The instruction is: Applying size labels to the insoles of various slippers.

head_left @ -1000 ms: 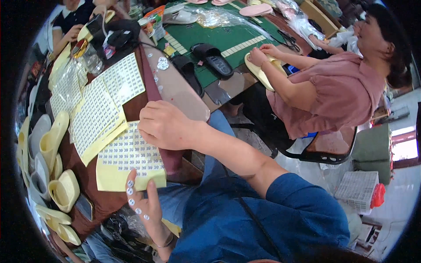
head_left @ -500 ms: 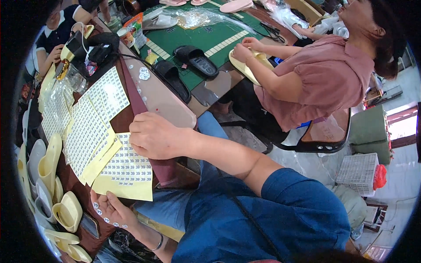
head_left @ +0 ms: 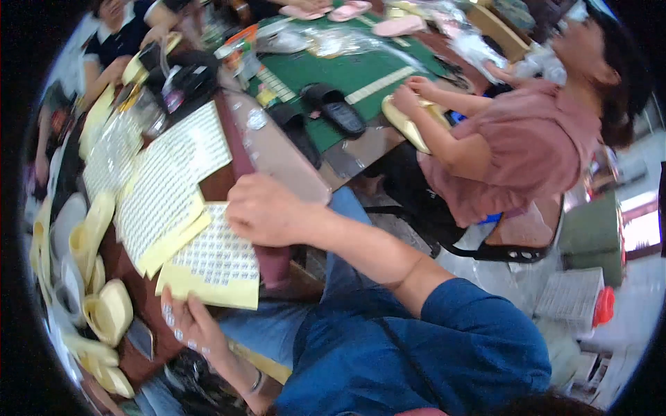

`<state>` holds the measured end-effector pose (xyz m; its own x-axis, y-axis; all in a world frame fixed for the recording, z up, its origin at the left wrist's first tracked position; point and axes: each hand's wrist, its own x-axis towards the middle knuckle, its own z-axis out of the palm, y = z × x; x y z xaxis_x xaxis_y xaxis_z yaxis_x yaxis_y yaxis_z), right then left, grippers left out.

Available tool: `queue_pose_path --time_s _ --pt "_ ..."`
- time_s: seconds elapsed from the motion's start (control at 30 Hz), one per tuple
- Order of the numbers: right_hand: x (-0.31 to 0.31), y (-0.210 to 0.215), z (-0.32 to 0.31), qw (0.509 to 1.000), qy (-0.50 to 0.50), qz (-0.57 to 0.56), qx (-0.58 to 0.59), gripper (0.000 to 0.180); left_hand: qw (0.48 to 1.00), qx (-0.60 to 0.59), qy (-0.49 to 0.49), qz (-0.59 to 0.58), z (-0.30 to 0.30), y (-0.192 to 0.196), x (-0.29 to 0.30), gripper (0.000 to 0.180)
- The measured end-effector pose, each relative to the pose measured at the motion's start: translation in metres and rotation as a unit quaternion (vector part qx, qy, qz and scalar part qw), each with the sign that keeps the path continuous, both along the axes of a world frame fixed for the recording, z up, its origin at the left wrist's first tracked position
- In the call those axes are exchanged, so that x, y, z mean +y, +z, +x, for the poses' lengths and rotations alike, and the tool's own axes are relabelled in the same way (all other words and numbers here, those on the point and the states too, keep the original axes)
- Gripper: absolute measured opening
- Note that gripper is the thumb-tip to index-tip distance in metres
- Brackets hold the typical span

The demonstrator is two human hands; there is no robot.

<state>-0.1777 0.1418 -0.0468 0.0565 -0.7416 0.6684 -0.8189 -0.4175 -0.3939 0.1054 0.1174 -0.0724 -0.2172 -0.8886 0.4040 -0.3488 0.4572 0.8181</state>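
Observation:
My right hand [head_left: 269, 211] is closed, its fingertips curled down over the right side of a yellow-backed sheet of small round number stickers [head_left: 215, 260]. Whatever sits in its fingertips is hidden. Several loose stickers cling along the fingers and palm edge of my left hand [head_left: 198, 324]. That hand is palm up, fingers stretched out, thumb apart, at the sheet's lower edge; blur hides whether it grips the paper. More sticker sheets [head_left: 156, 204] overlap to the left.
Pale yellow and grey slippers [head_left: 107, 312] line the table's left side. Black slippers [head_left: 333, 111] lie beyond, on a green mat [head_left: 385, 59]. A co-worker in pink [head_left: 506, 145] handles a yellow slipper [head_left: 406, 125] at right. Another person [head_left: 121, 41] is at far left.
The view has shifted, so the surroundings sit further right and look blurred. My left hand overlaps the sheet's lower edge more. My right hand keeps its closed shape over the sheet.

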Motion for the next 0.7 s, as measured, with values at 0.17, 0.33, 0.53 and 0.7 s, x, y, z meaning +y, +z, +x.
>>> queue_pose_path --time_s 0.17,0.33,0.53,0.7 --pt "0.017 0.011 -0.014 1.000 0.012 -0.003 0.020 0.006 0.994 0.050 -0.064 0.079 -0.040 0.033 0.016 0.043" --pt "0.015 0.029 0.007 0.998 0.042 -0.043 0.019 0.013 0.986 -0.067 -0.119 -0.095 -0.034 0.048 0.008 0.046" --pt "0.023 0.066 0.065 0.984 0.152 -0.067 0.065 0.022 0.981 -0.092 -0.124 -0.121 -0.026 0.047 0.006 0.048" --pt "0.013 0.084 0.094 0.967 0.217 -0.055 0.124 0.026 0.970 -0.051 -0.172 -0.166 -0.024 0.043 0.001 0.035"
